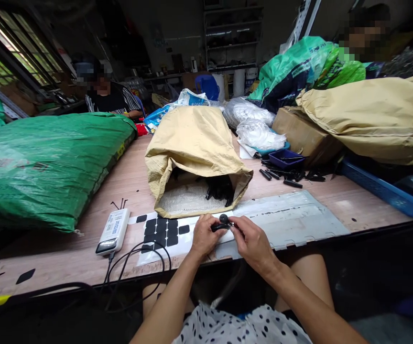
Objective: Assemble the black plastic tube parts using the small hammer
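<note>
On your woodgrain desk [129, 167], just in front of the open tan sack [195, 134], your left fingers [208, 221] and right fingers [241, 224] pinch a black ball-headed piece [223, 219], apparently adjusting it, so the next move likely calls for steady, matched grips.

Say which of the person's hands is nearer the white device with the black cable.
Left. The left hand is right of the white device, past the sheet of black squares; the right hand is farther right, beyond the left hand.
</note>
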Action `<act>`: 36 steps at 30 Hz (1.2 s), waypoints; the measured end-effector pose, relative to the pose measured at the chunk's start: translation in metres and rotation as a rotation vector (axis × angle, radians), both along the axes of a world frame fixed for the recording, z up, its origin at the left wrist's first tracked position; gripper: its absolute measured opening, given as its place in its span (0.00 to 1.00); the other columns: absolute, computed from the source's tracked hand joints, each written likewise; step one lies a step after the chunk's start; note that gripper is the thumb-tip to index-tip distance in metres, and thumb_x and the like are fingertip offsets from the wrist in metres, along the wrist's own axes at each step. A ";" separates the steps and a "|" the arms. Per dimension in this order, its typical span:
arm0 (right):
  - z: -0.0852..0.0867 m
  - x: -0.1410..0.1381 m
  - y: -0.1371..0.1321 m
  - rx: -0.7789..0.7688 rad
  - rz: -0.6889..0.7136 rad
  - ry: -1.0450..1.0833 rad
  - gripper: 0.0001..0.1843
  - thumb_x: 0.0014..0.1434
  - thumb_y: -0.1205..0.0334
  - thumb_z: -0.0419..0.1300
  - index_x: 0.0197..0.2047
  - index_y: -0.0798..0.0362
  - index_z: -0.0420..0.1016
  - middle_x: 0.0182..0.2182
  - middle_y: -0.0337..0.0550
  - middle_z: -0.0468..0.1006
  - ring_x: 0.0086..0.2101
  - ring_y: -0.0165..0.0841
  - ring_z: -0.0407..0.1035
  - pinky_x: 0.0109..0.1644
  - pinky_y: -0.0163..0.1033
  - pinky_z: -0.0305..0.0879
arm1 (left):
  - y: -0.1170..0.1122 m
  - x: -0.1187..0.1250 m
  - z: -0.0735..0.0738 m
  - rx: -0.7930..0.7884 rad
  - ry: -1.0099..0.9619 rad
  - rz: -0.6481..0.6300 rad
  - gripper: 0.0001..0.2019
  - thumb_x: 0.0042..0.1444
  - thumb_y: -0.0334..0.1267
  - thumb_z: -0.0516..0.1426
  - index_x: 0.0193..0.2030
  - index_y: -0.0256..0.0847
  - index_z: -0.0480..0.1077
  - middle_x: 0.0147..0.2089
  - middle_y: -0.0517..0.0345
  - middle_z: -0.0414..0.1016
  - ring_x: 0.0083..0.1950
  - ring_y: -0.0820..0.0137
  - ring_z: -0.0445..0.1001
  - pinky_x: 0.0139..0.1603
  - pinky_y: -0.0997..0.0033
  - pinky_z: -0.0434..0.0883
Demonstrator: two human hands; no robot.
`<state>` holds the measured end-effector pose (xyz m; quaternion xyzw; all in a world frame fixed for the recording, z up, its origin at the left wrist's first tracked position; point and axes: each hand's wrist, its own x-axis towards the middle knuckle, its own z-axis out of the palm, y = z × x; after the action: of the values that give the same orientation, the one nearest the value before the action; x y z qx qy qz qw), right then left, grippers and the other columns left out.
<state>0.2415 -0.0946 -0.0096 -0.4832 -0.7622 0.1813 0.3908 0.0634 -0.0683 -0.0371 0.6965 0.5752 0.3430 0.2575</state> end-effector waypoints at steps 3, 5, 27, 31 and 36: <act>0.001 -0.002 -0.001 -0.030 0.012 -0.067 0.15 0.68 0.66 0.51 0.51 0.50 0.76 0.40 0.44 0.79 0.42 0.35 0.74 0.49 0.39 0.70 | 0.000 0.000 0.000 0.002 0.027 0.014 0.06 0.52 0.33 0.67 0.30 0.43 0.74 0.34 0.59 0.71 0.43 0.64 0.68 0.44 0.66 0.65; 0.003 0.000 0.001 -0.049 -0.003 -0.081 0.15 0.68 0.67 0.51 0.51 0.50 0.76 0.40 0.44 0.79 0.42 0.35 0.74 0.49 0.39 0.70 | 0.000 0.001 0.000 0.001 0.016 0.014 0.06 0.51 0.32 0.68 0.32 0.43 0.75 0.35 0.59 0.72 0.43 0.64 0.68 0.45 0.66 0.65; -0.018 0.065 0.045 0.002 -0.437 -0.402 0.15 0.64 0.68 0.56 0.51 0.47 0.78 0.40 0.42 0.78 0.42 0.37 0.70 0.44 0.39 0.61 | -0.001 0.001 0.002 -0.007 0.022 0.001 0.09 0.48 0.28 0.65 0.37 0.43 0.77 0.38 0.59 0.73 0.45 0.64 0.69 0.48 0.64 0.67; -0.029 0.060 0.054 0.067 -0.451 -0.513 0.14 0.64 0.68 0.57 0.51 0.51 0.76 0.39 0.45 0.76 0.41 0.38 0.67 0.43 0.40 0.58 | -0.002 0.000 0.002 -0.006 0.017 -0.004 0.08 0.50 0.29 0.65 0.37 0.43 0.77 0.38 0.58 0.74 0.45 0.63 0.70 0.48 0.63 0.67; -0.033 0.055 0.054 0.112 -0.488 -0.608 0.14 0.66 0.67 0.55 0.52 0.52 0.74 0.39 0.46 0.74 0.41 0.39 0.65 0.42 0.41 0.56 | -0.002 -0.001 0.002 -0.014 0.012 -0.006 0.08 0.51 0.31 0.65 0.39 0.43 0.77 0.38 0.58 0.74 0.46 0.63 0.69 0.48 0.63 0.67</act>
<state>0.2964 -0.0405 -0.0427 -0.6597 -0.7146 -0.1103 0.2046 0.0625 -0.0699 -0.0352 0.6984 0.5772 0.3340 0.2600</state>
